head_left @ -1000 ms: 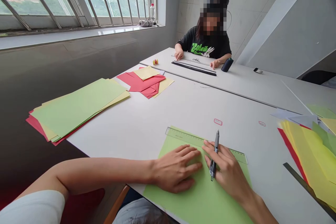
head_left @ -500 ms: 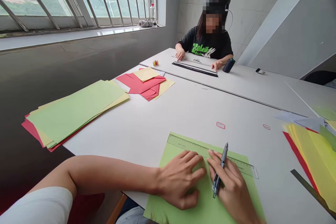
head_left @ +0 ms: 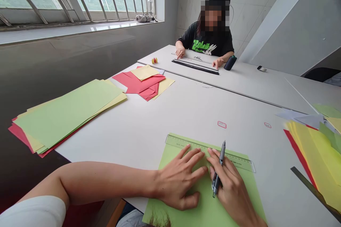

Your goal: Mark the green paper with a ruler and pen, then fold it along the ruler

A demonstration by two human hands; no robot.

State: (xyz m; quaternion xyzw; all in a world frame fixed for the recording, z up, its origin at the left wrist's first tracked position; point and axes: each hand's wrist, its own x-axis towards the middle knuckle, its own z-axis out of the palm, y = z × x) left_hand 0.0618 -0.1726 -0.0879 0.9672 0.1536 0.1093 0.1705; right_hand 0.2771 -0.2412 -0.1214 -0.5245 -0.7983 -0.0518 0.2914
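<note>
A clear ruler [head_left: 173, 141] lies along the far edge of a light green sheet of paper [head_left: 186, 216] on the table, its right end sticking out past the sheet. My left hand [head_left: 179, 181] rests on the sheet, fingers spread, with the longer fingertips at the ruler's near edge. Beside it, my right hand [head_left: 233, 188] has fingertips on the ruler. A grey and black pen [head_left: 220, 166] is held slanted between the right fingers, its pointed end facing away from me and off the paper.
Stacked green, yellow and red paper [head_left: 71, 110] lies at the left, with red envelopes [head_left: 138, 83] behind. Yellow sheets [head_left: 314, 152] and a dark strip [head_left: 311, 188] are at the right. Across the table, a person [head_left: 210, 35] has both hands near black strips [head_left: 195, 68].
My left fingers have stretched out toward the ruler. The ruler has shifted slightly left and away along the sheet, and its right end overhangs less. The view has moved a little.
</note>
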